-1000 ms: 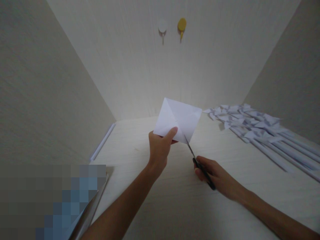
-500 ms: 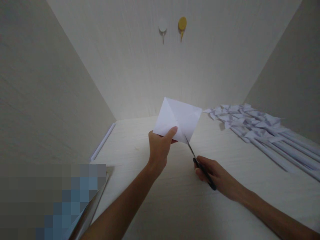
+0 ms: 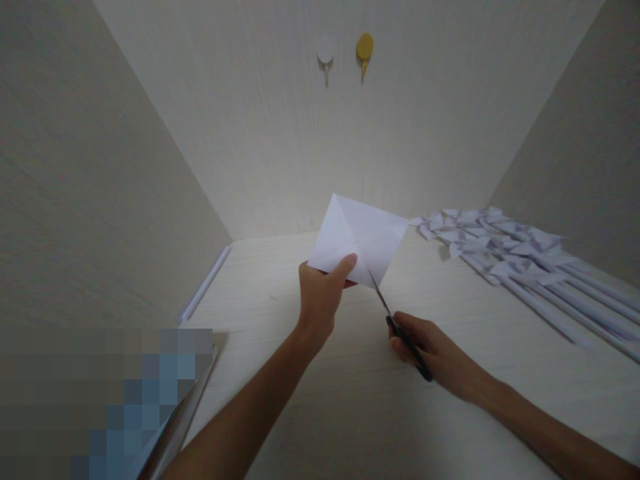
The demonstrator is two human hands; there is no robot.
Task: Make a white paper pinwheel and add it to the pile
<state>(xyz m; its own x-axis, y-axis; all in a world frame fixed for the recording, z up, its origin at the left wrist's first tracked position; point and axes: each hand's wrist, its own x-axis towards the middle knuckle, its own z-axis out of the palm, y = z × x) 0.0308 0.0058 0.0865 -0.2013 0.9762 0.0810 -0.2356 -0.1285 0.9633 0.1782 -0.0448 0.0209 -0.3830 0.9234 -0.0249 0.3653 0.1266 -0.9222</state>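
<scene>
My left hand pinches the lower left corner of a white square sheet of paper with diagonal creases, holding it up above the pale table. My right hand grips black-handled scissors. Their blades point up and left, with the tips at the sheet's lower edge along a crease line.
Several white paper pinwheels on rolled paper sticks lie in a pile at the right. A rolled paper stick lies along the left wall. Two hooks, white and yellow, hang on the back wall. A paper stack's edge shows at lower left.
The sheet and my left hand have shifted very slightly right and up. The scissors stay at the sheet's lower edge.
</scene>
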